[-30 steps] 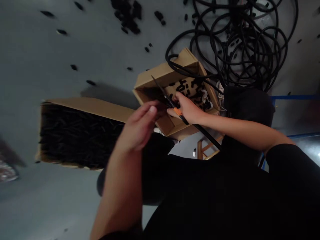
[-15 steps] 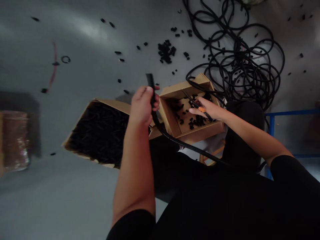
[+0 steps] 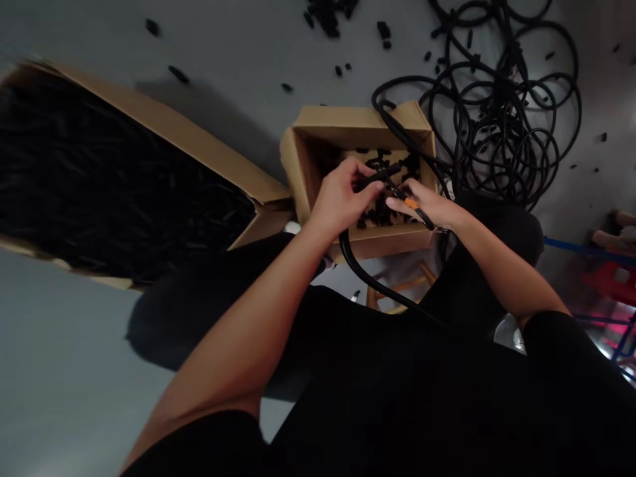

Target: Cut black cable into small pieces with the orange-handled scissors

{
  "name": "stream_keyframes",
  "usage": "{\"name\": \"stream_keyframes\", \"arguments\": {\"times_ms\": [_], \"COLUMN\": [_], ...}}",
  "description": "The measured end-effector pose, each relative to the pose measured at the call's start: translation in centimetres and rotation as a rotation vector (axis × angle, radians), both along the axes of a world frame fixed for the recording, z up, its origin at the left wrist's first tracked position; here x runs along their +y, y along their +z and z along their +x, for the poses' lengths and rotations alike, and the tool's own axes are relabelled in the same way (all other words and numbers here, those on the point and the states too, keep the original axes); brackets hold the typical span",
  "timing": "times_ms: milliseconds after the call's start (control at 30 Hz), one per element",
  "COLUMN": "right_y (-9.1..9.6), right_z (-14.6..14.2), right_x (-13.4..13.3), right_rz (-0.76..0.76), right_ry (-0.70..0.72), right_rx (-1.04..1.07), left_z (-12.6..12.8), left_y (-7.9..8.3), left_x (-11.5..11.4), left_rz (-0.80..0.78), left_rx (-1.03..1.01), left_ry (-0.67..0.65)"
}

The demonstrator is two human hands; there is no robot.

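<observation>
My left hand [image 3: 342, 197] is closed round the end of a black rubber hose [image 3: 362, 275] that loops down past my lap. It holds that end over a small open cardboard box [image 3: 298, 152] with short black cut pieces [image 3: 375, 213] in its bottom. My right hand [image 3: 430, 209] grips scissors with an orange mark [image 3: 408, 201], blades pointing at the hose end, right beside the left fingers. Both hands are above the box.
A large cardboard box [image 3: 199, 142] full of long black pieces lies to the left. Tangled black hose coils [image 3: 501, 112] cover the grey floor at upper right, with scattered black bits [image 3: 328, 13] at the top. A blue frame [image 3: 586, 250] and red item sit at right.
My left hand has come down from above the large box with the hose end to the small box, meeting the scissors. The camera has swung down and left.
</observation>
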State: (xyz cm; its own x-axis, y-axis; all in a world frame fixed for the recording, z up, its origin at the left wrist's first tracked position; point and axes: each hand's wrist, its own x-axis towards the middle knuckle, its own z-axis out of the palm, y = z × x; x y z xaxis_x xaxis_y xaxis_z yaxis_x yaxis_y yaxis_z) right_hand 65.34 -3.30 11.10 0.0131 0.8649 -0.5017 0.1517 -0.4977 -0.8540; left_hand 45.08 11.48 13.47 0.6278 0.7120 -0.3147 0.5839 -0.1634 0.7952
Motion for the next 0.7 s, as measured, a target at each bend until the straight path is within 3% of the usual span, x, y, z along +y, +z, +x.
{"name": "stream_keyframes", "arguments": {"times_ms": [133,400,567,700], "right_y": [0.1,-0.1,-0.2,0.0], "right_z": [0.1,0.7,0.9,0.5], "right_x": [1.0,1.1,0.5,-0.3], "right_rz": [-0.043,-0.095,-0.130,-0.113], "right_ry": [-0.039,0.040,0.132,0.202], "right_rx": [-0.009,-0.355,-0.395,-0.292], "left_z": [0.5,0.6,-0.5,-1.4], "left_y": [-0.5,-1.5,-1.5,-1.0], "left_x": [-0.4,0.2,0.0,-0.7], "left_rz": [-0.025,-0.038,-0.098,-0.284], "left_rx": [0.015,-0.031,0.002,-0.036], "left_ry": [-0.063,-0.054,-0.105,-0.146]}}
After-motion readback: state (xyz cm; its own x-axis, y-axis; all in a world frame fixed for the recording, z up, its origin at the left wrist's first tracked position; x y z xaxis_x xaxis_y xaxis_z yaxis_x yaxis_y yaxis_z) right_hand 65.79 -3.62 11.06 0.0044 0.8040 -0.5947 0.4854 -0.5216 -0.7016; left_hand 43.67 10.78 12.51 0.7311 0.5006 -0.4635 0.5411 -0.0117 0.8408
